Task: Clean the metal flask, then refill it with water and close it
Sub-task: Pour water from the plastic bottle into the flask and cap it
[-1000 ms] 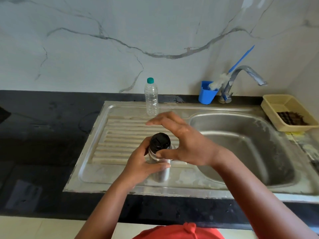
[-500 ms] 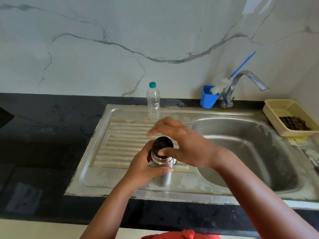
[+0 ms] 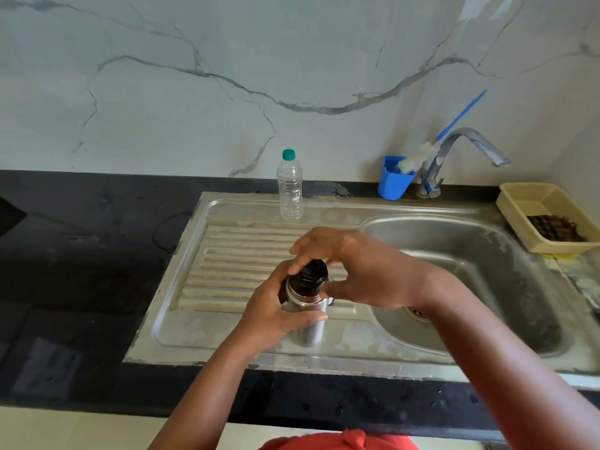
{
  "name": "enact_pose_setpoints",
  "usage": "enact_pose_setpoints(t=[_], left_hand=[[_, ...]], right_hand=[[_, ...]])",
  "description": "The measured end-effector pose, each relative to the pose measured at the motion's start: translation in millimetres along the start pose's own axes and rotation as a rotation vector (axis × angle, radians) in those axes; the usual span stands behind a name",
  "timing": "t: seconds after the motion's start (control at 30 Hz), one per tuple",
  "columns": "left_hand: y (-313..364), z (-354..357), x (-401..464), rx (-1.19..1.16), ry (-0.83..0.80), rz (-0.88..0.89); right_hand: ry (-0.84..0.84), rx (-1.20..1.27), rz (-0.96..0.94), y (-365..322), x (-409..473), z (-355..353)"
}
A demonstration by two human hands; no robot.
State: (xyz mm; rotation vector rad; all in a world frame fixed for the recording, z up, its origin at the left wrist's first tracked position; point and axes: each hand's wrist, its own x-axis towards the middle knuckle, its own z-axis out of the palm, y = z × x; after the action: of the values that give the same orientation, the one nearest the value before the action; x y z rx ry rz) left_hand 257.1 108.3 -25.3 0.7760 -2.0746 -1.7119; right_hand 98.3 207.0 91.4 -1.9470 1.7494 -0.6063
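Now my left hand wraps the metal flask steady above the drainboard while my right hand pinches its black cap, probably unscrewing, so I should twist squarely.

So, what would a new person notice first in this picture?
First, the two hands at the centre: the left hand grips the metal flask over the draining board, while the right hand pinches its black cap. Next, the clear plastic bottle behind them and the blue cup beside the tap.
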Motion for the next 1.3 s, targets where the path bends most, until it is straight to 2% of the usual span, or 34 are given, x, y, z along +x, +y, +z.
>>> enact_pose_setpoints(t=[0.2, 0.27, 0.37, 0.43, 0.57, 0.63, 0.73, 0.8, 0.9, 1.0, 1.2, 1.3], left_hand=[[0, 0, 0, 0.025, -0.014, 0.018], [1, -1, 1, 0.023, -0.017, 0.026], [1, 0, 0, -0.003, -0.003, 0.016], [-1, 0, 0, -0.007, -0.002, 0.008], [1, 0, 0, 0.015, -0.009, 0.004], [2, -1, 0, 0.017, -0.01, 0.0], [3, -1, -2, 0.004, 0.003, 0.0], [3, 0, -3, -0.003, 0.006, -0.011], [4, 0, -2, 0.016, 0.001, -0.016], [3, -1, -3, 0.037, -0.004, -0.021], [5, 7, -4, 0.124, 0.067, 0.026], [4, 12, -4, 0.195, 0.127, 0.056]], right_hand=[[0.199, -0.251, 0.166, 4, 4, 26], [0.224, -0.217, 0.144, 5, 4, 18], [0.045, -0.007, 0.051, 4, 3, 0], [-0.063, 0.014, 0.026, 6, 5, 1], [0.146, -0.34, 0.184, 2, 8, 13], [0.174, -0.339, 0.147, 2, 9, 11], [-0.028, -0.087, 0.041, 2, 10, 1], [-0.083, -0.089, 0.018, 1, 11, 5], [0.04, -0.273, 0.023, -2, 13, 19], [0.083, -0.487, 0.018, -1, 11, 29], [0.214, -0.678, -0.218, 17, 15, 35], [0.334, -0.77, -0.171, 15, 22, 45]])
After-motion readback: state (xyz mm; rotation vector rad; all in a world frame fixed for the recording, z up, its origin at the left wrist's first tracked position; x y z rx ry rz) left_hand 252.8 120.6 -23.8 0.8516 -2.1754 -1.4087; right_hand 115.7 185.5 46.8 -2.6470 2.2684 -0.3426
